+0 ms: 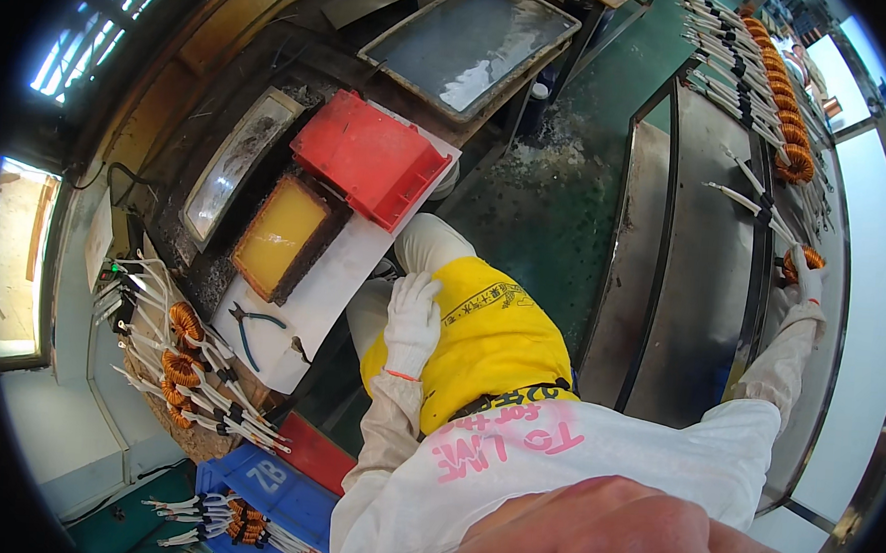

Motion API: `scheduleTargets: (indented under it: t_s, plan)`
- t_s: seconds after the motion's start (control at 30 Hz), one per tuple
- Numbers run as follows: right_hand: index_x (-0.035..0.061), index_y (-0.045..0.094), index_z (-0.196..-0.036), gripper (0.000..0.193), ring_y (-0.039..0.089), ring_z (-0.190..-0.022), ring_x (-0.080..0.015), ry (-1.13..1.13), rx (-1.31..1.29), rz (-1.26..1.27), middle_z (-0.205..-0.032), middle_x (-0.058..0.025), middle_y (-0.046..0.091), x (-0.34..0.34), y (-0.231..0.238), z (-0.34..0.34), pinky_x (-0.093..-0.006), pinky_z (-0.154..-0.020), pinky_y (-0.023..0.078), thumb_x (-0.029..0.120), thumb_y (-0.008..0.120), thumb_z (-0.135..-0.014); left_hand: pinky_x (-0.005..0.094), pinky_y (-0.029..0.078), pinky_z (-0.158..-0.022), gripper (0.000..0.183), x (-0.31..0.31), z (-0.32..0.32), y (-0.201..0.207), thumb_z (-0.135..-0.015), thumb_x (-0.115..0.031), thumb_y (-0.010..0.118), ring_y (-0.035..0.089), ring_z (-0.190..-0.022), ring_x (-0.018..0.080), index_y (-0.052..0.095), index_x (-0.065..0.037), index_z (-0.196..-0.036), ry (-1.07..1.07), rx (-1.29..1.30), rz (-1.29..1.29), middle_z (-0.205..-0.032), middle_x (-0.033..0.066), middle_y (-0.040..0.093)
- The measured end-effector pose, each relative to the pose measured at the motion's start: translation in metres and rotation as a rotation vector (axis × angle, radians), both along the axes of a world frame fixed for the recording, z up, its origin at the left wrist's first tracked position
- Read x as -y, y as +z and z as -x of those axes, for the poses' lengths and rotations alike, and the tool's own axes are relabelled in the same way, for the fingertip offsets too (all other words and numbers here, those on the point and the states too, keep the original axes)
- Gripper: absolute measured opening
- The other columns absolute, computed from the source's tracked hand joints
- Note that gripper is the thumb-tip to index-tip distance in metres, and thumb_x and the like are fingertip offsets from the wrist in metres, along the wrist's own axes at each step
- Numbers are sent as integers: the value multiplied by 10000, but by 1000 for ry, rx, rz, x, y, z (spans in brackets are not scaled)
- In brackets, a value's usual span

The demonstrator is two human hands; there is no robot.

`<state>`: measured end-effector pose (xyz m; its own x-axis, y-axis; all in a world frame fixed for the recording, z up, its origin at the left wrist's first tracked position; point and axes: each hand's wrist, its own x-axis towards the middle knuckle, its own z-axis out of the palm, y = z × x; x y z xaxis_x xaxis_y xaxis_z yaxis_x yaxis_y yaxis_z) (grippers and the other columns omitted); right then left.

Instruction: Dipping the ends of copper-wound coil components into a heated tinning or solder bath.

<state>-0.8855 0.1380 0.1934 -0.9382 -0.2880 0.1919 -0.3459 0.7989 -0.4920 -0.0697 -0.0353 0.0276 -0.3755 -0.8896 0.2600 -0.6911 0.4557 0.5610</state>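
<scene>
Far left of the red bin (pixel 364 157), a bright window (pixel 18 264) is partly swallowed by the dark round edge of the view. Between window and bin, lower than the bin, lies a bunch of orange coils with white leads (pixel 180 368); the leads overlap, making the coils hard to count. Lower again from the bin, a blue crate (pixel 262 477) holding more such coils is cut off by the bottom edge.

Just left of the bin are a long tray with a silvery surface (pixel 238 166) and, nearer, a pan of yellow material (pixel 283 230); whether pan and bin touch cannot be told. Below them, pliers (pixel 240 315) lie on a white sheet (pixel 326 300) that also runs under the bin.

Below and slightly right of the bin, the gloved left hand (pixel 414 320) rests on the thigh beside a yellow cloth (pixel 500 330), fingers extended, grasping nothing. Above right of the bin sits a broad grey tray (pixel 465 42).

Well right of the bin, across the floor, stands a metal bench (pixel 704 270). Its coil row (pixel 774 79) blurs toward the rim. Lower right from the bin, the gloved right hand (pixel 809 284) touches a single orange coil (pixel 816 258) on that bench, fingers across the ring; whether they are clamped around it is too small to tell.
</scene>
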Motion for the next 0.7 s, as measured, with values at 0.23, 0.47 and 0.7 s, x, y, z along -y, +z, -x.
scheduleTargets:
  t_s: [0.23,0.47,0.7]
  plan:
    - [41,298,-1458,1110,623,-1082,-344,91,79,431,-1329,-215,506,28,-12,9,-482,-740,623,393,958,-637,463,407,-1091,327,4,14,11,-788,-46,632,521,-1238,359,611,-84,-1112,-32,9,62,-1216,128,613]
    - [144,273,-1519,1101,541,-1198,-356,168,117,532,-1457,-171,384,128,-14,5,-491,-752,619,294,949,-663,437,383,-1129,336,1,25,14,-816,-37,609,515,-1284,334,625,-98,-1146,-3,13,5,-1290,115,606]
    - [172,314,-1489,1074,616,-1057,-287,185,86,581,-1362,-119,511,180,-40,50,-440,-691,595,257,968,-641,467,374,-1131,317,2,33,16,-805,-42,605,526,-1250,336,620,-83,-1119,52,112,2,-1237,123,616]
